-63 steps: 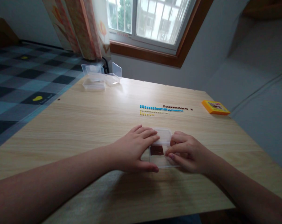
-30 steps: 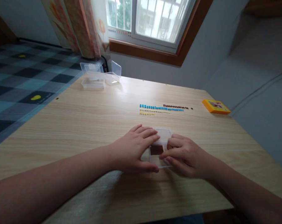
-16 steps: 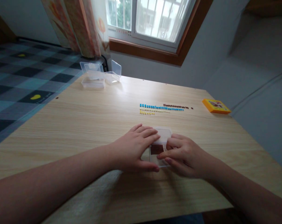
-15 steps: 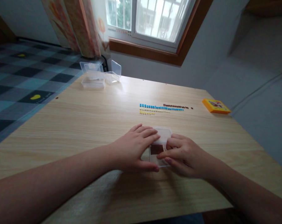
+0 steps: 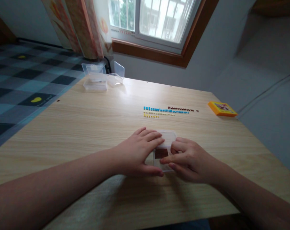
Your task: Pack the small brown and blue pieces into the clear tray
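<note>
A small clear plastic box (image 5: 165, 167) lies on the table before me, its hinged lid (image 5: 168, 135) folded back on the far side. Brown small pieces (image 5: 161, 153), packed side by side, fill part of it. My left hand (image 5: 137, 153) is spread along the box's left side, fingertips on the lid and thumb by the near edge. From the right, my right hand (image 5: 191, 159) reaches over with its index finger stretched into the box, just below the brown pieces. Its thumb is apart from the index tip, and the other fingers are curled. Nothing shows between them.
Beyond the box, rows of tiny blue pieces (image 5: 156, 109), brown pieces (image 5: 180, 109) and yellow pieces (image 5: 151, 116) lie on the wooden table (image 5: 99, 118). Two open clear boxes, one the larger box (image 5: 95, 84), stand far left. A yellow-orange box (image 5: 222, 109) sits at the right edge.
My right index finger has shifted slightly left inside the box. My left hand and the box stay where they were.
</note>
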### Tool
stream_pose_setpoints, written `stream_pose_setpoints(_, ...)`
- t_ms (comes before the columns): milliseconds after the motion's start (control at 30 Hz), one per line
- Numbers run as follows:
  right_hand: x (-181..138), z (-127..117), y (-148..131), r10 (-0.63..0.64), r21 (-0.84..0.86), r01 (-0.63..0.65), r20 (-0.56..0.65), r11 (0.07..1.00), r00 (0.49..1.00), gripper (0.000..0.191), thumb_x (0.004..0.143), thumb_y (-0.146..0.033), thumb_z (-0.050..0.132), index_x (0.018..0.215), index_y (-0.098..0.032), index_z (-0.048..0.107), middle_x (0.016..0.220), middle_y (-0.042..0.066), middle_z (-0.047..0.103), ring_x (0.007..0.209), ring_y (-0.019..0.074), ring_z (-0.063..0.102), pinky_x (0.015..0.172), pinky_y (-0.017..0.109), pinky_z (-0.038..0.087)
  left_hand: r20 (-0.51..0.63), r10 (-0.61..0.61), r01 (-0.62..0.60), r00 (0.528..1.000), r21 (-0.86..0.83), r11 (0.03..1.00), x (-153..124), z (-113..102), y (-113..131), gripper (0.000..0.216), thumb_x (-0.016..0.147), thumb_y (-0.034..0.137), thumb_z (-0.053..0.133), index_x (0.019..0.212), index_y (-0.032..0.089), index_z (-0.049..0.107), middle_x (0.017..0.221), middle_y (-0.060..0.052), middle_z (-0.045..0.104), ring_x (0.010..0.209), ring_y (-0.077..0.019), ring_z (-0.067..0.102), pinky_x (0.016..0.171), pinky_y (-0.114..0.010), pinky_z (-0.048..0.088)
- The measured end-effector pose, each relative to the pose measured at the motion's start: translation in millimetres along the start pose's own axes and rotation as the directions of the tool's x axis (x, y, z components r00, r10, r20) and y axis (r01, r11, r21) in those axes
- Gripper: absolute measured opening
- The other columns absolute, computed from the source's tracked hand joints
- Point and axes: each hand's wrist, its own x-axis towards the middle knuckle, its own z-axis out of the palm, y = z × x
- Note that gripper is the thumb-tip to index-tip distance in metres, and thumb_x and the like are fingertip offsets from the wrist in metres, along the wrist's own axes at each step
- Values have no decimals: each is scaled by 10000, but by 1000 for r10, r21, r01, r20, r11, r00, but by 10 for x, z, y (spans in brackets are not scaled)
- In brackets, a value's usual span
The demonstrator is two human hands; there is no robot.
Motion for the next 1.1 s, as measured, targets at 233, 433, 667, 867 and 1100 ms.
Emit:
stream_pose_setpoints(233,14,3,-27,26,-28,-25,22,999,999,275,1012,-298,536,1104,-257,792,829,40,593,751,187,492,694,344,333,10,-5,4,1000,13,1000,10,-10,6,924,819,791,672,1474,155,534,1536,-195,536,1439,-393,462,1235,-607,249)
stream_pose_setpoints(433,13,-3,-24,21,-22,-21,16,1000,1000,267,1009,-308,542,1084,-254,793,830,36,582,751,184,493,691,344,339,-6,3,-2,1000,19,1000,0,14,-4,917,821,796,663,1481,175,525,1538,-184,536,1442,-388,459,1239,-596,244)
stream_pose_setpoints(667,-16,-22,-35,-45,-52,39,-119,998,992,263,995,-339,564,1113,-287,794,934,57,627,857,215,539,813,415,393,1,5,-5,1000,7,1000,-2,0,5,907,829,776,676,1471,151,535,1545,-189,527,1447,-397,452,1239,-610,243)
stream_pose_setpoints(867,-28,3,-82,-70,-187,43,-140,981,988,293,989,-340,557,1172,-341,786,1669,47,329,1503,398,310,1198,644,202,-2,0,0,1000,-2,1000,11,-22,30,853,840,724,705,1464,170,529,1557,-170,516,1443,-387,456,1240,-612,248)
stream_pose_setpoints(1100,-22,60,-57,-14,-199,0,-72,980,997,288,979,-331,609,1217,-379,765,1767,-72,19,1606,415,66,1260,675,39,1,2,-2,1000,-13,1000,15,-41,45,831,825,718,726,1441,188,548,1536,-152,535,1439,-380,458,1243,-601,250)
